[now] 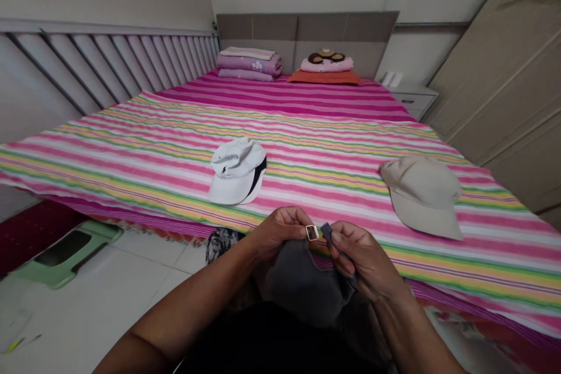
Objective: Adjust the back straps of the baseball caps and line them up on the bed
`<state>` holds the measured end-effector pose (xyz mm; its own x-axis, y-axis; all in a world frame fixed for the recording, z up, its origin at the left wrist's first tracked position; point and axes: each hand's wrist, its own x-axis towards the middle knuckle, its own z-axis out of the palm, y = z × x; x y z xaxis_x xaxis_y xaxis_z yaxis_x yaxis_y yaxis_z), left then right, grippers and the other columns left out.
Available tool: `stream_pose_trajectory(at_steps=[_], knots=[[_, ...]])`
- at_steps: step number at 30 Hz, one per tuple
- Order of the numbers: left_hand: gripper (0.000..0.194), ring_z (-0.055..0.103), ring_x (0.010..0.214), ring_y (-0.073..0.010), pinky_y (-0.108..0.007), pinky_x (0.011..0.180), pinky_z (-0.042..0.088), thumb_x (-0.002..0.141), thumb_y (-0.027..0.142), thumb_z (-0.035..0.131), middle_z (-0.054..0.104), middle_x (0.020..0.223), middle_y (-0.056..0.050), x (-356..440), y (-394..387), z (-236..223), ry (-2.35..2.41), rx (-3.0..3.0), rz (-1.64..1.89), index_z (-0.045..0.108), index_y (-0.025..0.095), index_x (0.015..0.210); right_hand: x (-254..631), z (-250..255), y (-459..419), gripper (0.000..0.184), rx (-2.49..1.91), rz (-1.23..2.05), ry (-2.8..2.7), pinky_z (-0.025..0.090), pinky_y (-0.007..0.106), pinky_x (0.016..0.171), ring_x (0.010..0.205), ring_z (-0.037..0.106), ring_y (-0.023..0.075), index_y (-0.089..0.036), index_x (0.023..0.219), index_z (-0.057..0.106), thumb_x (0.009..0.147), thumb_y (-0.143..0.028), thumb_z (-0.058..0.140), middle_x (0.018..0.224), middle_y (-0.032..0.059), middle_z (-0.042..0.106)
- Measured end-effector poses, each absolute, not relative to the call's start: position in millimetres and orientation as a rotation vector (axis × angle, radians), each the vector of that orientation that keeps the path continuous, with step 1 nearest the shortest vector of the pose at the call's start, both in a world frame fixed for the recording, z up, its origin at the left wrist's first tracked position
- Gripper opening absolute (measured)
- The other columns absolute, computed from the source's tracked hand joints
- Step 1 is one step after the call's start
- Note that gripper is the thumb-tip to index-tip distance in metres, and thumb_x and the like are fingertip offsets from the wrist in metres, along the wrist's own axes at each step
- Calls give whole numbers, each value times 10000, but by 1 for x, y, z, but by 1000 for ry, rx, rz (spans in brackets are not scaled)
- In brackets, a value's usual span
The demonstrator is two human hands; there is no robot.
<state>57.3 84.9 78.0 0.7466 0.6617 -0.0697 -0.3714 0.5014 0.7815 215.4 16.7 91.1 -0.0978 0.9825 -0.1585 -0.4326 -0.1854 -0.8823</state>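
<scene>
Low in front of me, above my lap, is a dark grey cap [302, 283] with its back opening facing up. My left hand [280, 234] pinches the cap's edge by a small gold-coloured metal buckle [312, 233]. In my right hand [362, 254], thumb and fingers grip the end of the cap's grey strap [326, 231]. The strap end stands just right of the buckle, apart from it. Beyond my hands, a white cap [236, 170] with a dark band on its brim lies on the bed. Farther right rests a beige cap [423, 196].
A striped sheet [175, 146] covers the bed. Folded purple bedding [249, 64] and a pink pillow [326, 64] stack by the headboard [272, 29]. A green stool [65, 257] stands on the tiled floor at left. A nightstand [414, 99] is at the far right.
</scene>
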Motion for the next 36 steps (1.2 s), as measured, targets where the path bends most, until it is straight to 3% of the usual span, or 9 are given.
stream_pose_trajectory(at_steps=[7, 16, 25, 33, 36], knots=[[242, 581, 573, -106, -213, 562, 444, 530, 221, 775, 639, 658, -31, 59, 84, 73, 376, 798, 651, 633, 103, 686, 212, 84, 21, 264, -861, 1737, -759, 193, 119, 290, 295, 213, -5, -144, 584, 514, 681, -320, 684, 409, -74, 444], [224, 565, 536, -86, -185, 524, 426, 543, 188, 765, 625, 627, -21, 59, 84, 72, 380, 769, 622, 626, 100, 695, 210, 77, 24, 238, -816, 1836, -758, 178, 114, 280, 284, 223, -14, -135, 596, 539, 669, -297, 698, 438, -59, 493], [237, 557, 529, -82, -187, 529, 410, 534, 189, 767, 620, 610, -15, 58, 85, 72, 457, 818, 624, 606, 104, 684, 214, 77, 25, 214, -986, 1707, -918, 191, 140, 319, 304, 296, -6, -124, 607, 605, 659, -308, 701, 463, -37, 528], [240, 556, 541, -83, -201, 545, 409, 531, 192, 765, 622, 637, -8, 56, 85, 68, 516, 854, 658, 609, 107, 693, 218, 85, 22, 198, -1066, 1645, -961, 374, 192, 442, 442, 486, 60, -137, 716, 625, 596, -255, 730, 630, 3, 612], [261, 569, 547, -105, -221, 559, 409, 532, 220, 764, 625, 623, -19, 57, 83, 68, 525, 873, 602, 600, 108, 702, 213, 83, 22, 207, -1014, 1601, -928, 382, 196, 431, 424, 495, 74, -171, 708, 557, 606, -237, 724, 556, -34, 575]])
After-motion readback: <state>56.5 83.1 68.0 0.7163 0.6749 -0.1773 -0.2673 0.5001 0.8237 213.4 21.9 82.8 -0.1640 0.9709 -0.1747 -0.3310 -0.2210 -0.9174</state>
